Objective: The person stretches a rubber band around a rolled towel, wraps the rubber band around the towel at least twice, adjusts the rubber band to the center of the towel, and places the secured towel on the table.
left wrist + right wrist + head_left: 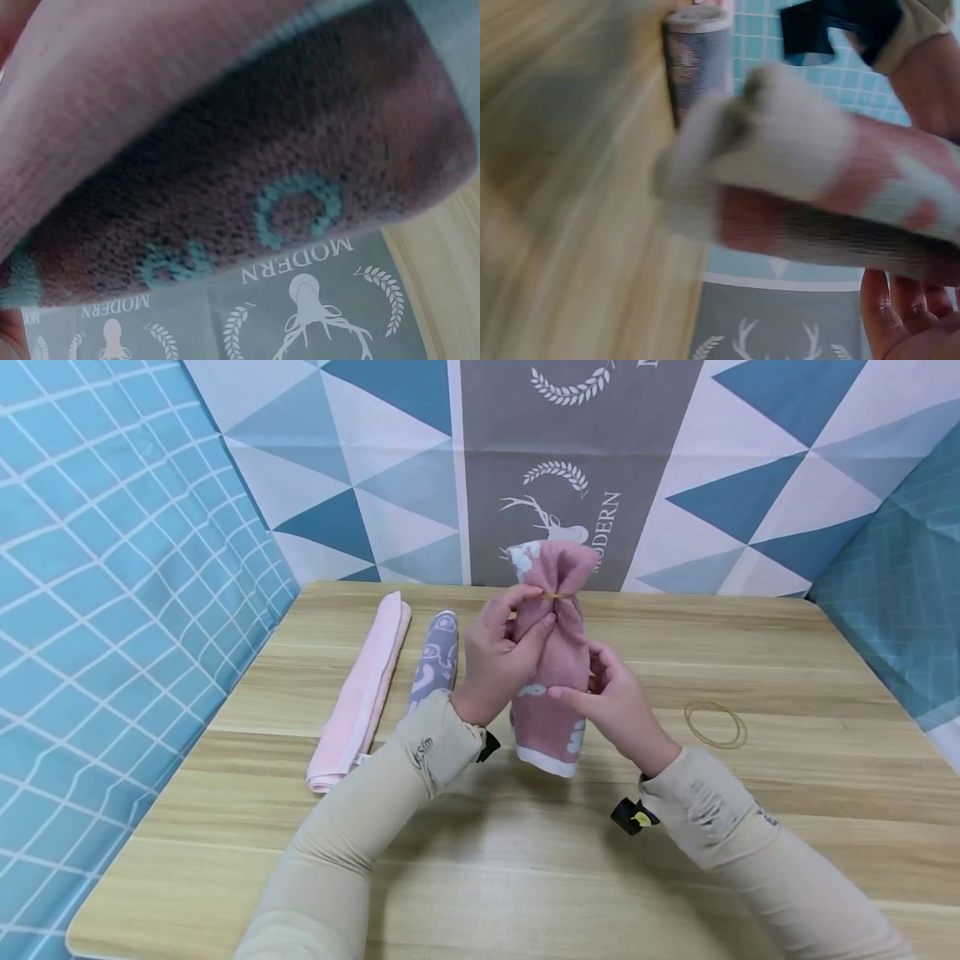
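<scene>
A dusty pink towel [558,664] with white patches stands raised above the table, folded into a long bundle. A thin yellowish rubber band [553,596] cinches it near the top, and the cloth flares out above. My left hand [498,647] pinches the towel at the band with thumb and fingers. Lower down, my right hand [618,702] grips the bundle's right side, thumb in front and fingers partly hidden behind. In the right wrist view the bundle's pale rolled end [802,135] is blurred. Patterned terry cloth [300,210] fills most of the left wrist view.
On the table's left lie a folded light pink towel [360,693] and a rolled grey patterned towel [437,656], partly behind the left forearm. Loose rubber bands [716,727] lie to the right. A patterned backdrop [405,468] rises behind the wooden table [540,877].
</scene>
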Available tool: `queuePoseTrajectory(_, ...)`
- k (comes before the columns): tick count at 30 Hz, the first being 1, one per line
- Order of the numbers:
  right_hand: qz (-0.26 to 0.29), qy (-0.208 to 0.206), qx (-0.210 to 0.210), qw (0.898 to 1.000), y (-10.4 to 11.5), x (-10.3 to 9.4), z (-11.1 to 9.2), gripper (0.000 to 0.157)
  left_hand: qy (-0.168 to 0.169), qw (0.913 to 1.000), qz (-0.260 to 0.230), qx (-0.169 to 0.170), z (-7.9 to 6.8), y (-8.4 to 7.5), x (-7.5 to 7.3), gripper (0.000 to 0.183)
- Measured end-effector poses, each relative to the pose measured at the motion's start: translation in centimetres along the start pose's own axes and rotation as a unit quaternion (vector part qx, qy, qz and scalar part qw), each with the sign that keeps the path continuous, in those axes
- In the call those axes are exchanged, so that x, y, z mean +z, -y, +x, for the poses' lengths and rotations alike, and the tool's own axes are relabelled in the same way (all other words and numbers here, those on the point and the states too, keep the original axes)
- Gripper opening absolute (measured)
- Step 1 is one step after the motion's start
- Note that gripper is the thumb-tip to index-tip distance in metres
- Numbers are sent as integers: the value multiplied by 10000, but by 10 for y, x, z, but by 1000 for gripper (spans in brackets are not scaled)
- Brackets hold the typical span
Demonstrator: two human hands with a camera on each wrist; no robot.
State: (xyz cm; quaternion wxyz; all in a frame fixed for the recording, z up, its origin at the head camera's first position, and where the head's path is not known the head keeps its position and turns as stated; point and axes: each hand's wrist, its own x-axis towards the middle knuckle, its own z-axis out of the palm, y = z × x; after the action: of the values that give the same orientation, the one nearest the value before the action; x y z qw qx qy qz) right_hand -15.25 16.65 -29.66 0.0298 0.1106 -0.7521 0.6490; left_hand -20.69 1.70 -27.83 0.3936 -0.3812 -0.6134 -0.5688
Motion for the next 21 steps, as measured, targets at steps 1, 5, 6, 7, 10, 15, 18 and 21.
queuePoseTrajectory(1,-56,26,10,10000,-3,1,-1,56,-10,10000,4,-13,1,0,0,24)
queuePoseTrajectory(5,-148,76,6,9999,-12,1,-3,53,38,10000,-63,-25,2,0,0,25)
queuePoseTrajectory(6,-105,89,-10,9999,-13,0,-4,53,84,9999,-125,-16,2,0,-1,25)
queuePoseTrajectory(7,6,51,-48,10000,-14,-1,-3,53,132,9997,-182,-20,1,0,-1,25)
queuePoseTrajectory(10,631,-258,-358,9970,-8,-7,4,61,258,9993,-282,1,-1,3,0,27)
queuePoseTrajectory(15,1458,-829,-1368,9763,7,-10,23,72,332,9991,-269,33,-9,8,5,30)
queuePoseTrajectory(18,1178,-982,-1647,9744,9,-6,29,68,431,9988,-235,-85,-12,9,6,30)
queuePoseTrajectory(21,766,-1026,-1774,9758,8,-6,33,63,631,9974,-202,-271,-13,10,5,32)
